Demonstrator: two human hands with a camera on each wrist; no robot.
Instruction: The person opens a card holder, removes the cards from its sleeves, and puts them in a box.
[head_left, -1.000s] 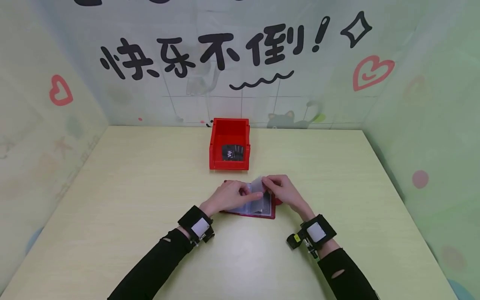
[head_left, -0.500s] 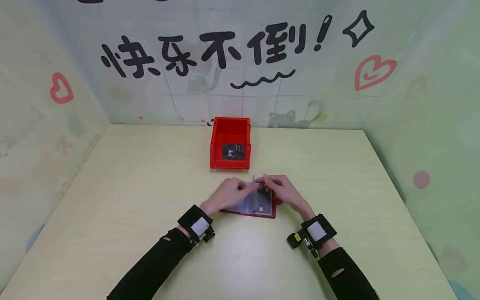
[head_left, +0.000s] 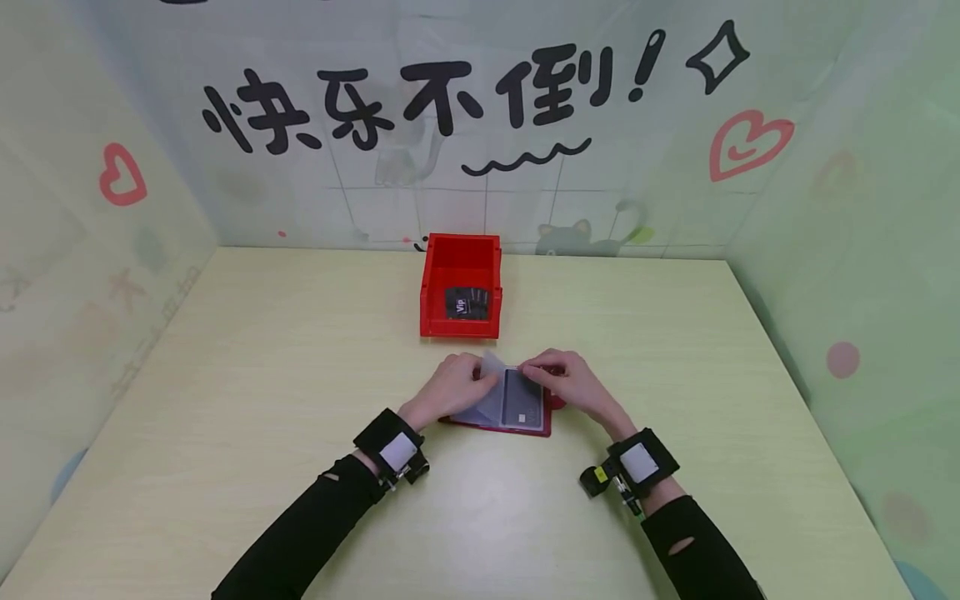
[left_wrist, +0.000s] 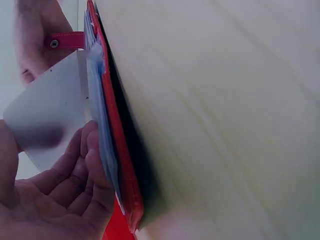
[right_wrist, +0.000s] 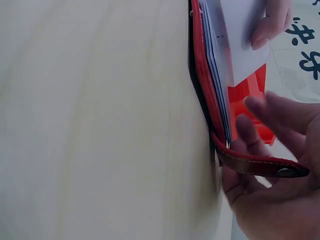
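A red card holder (head_left: 523,410) lies open on the table, its clear sleeves showing. Between thumb and fingers, my left hand (head_left: 453,387) pinches a raised translucent sleeve page (head_left: 491,367), tilted toward the left side. A dark card (head_left: 517,398) shows in the right-hand sleeve. At the holder's upper right corner is my right hand (head_left: 570,383); in the right wrist view its thumb and index finger stand apart, the other fingers beside the holder's edge. Near that palm sticks out the red snap strap (right_wrist: 265,165), also visible in the left wrist view.
Behind the holder stands a red bin (head_left: 459,329) with several black cards (head_left: 467,304) marked VIP inside. The pale wooden table (head_left: 300,333) is bounded by a printed backdrop (head_left: 337,192) at the back and both sides.
My left hand has carried the sleeve page over to the left, uncovering the right-hand sleeve. My right hand touched the page earlier and is now apart from it at the right corner.
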